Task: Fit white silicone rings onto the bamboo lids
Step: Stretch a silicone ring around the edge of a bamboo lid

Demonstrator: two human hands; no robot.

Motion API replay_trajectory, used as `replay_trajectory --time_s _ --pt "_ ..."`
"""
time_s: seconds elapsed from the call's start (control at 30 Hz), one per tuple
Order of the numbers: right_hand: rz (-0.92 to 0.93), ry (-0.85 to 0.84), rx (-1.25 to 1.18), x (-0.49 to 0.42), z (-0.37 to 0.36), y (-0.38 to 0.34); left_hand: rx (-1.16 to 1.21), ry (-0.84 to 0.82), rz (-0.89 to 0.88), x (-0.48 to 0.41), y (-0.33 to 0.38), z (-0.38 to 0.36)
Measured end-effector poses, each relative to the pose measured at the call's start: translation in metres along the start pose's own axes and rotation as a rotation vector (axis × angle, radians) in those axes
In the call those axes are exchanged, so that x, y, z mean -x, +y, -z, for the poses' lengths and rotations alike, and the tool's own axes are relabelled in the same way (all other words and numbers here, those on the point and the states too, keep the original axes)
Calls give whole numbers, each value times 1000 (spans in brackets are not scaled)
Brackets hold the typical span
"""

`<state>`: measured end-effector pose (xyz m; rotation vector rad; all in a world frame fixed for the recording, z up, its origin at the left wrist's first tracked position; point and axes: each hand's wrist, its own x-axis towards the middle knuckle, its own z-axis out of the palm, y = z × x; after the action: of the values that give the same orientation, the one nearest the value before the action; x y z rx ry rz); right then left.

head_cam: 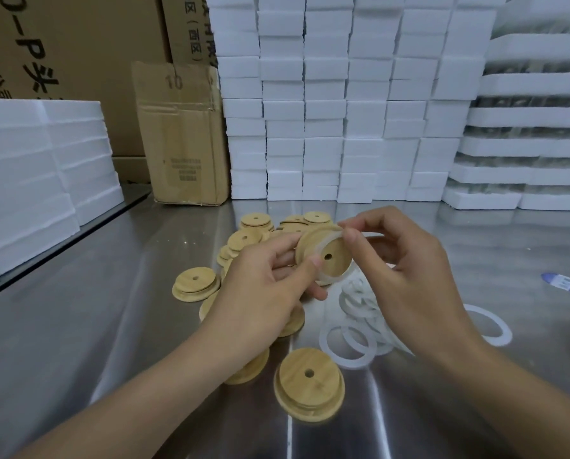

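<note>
Under everything, a wide and shiny steel table (78, 326). Behind it, filling the back, a wall of white foam blocks (343, 111), stacked in columns. At the far left, big cardboard boxes (78, 44) with printed characters. In front of them, a flattened carton (184, 137) standing upright beside the foam wall. On the left edge, a lower stack of foam slabs (38, 177); on the right edge, foam trays (525, 144) in layers.

Nearer, two forearms reaching in from below. Left hand (267, 286) curled round a bamboo lid (326, 256), thumb on its face beside the centre hole, other fingers behind. Lid lifted above the table and tilted, stepped side toward the camera. Right hand (406, 270) pinching a white silicone ring (326, 235) with thumb and forefinger at the upper edge of that lid. Ring partly round the inner step, as far as can be seen.

Below the hands, a heap of loose lids (253, 223) on the table, with a single lid (310, 389) alone near the front, stepped side up. Just right of it, a heap of rings (356, 346), overlapping, and a lone ring (499, 329) further right, partly hidden by the right wrist. Smallest, a blue and white sticker (563, 282) flat on the table at the right.
</note>
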<state>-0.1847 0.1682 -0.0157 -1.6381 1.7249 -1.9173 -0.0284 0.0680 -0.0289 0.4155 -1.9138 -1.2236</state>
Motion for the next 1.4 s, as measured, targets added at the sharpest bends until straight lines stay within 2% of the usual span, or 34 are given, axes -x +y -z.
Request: replay_trajectory --time_s 0.17,0.33,0.73,0.9,1.03,1.4 --pt "41 -16 34 -2 0 0 -38 -47 -21 2 -3 1" --pt "61 -58 33 3 -1 0 -37 -17 -18 1 -10 -1" --pt "-51 -76 -91 2 7 1 38 -95 9 4 -7 0" --pt "-144 -68 -110 -7 13 11 92 -28 26 0 -8 4" --pt "-216 -125 -174 -11 16 17 95 7 -7 -1 -7 5" --pt "-158 -203 -230 -12 18 17 129 28 -32 -1 -6 7"
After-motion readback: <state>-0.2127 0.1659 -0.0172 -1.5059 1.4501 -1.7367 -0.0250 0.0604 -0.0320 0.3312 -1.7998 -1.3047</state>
